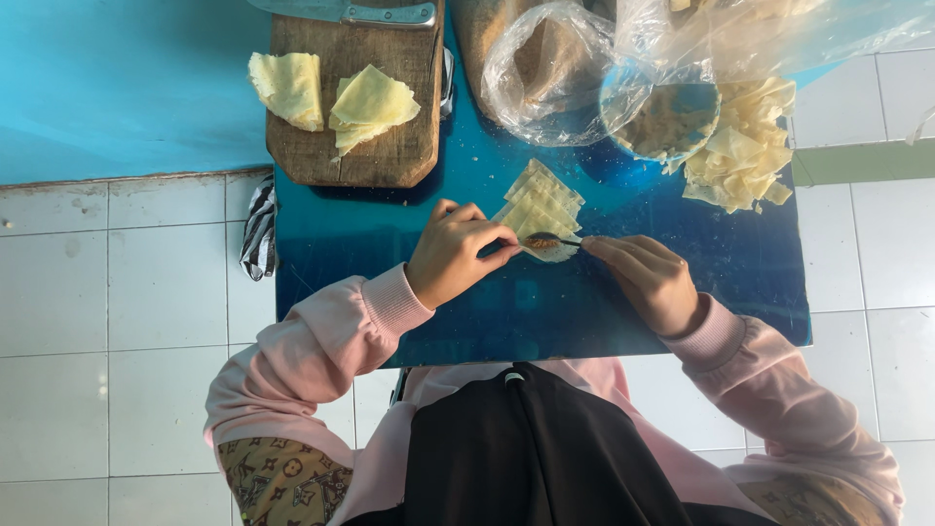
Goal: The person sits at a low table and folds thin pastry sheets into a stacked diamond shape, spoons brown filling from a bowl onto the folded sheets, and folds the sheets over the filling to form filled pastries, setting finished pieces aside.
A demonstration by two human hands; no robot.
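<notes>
Surface: I see a blue table (390, 234) over white tiled floor (127, 292)
Wrapper: pale dough wrapper (547, 245) lies between my hands — nearer the left; fanned stack (538, 206) runs up-right
Hands: left hand (453, 251) pinches the wrapper's edge; right hand (648, 278) clamps a thin stick (573, 243) carrying filling

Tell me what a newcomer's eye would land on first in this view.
First, the two hands at the middle of the glossy blue table: the left hand pins a pale dough wrapper while the right hand brings a thin utensil with brown filling onto it. Behind, a fanned stack of wrappers lies. At top left, a wooden cutting board carries two yellow folded sheets.
</notes>
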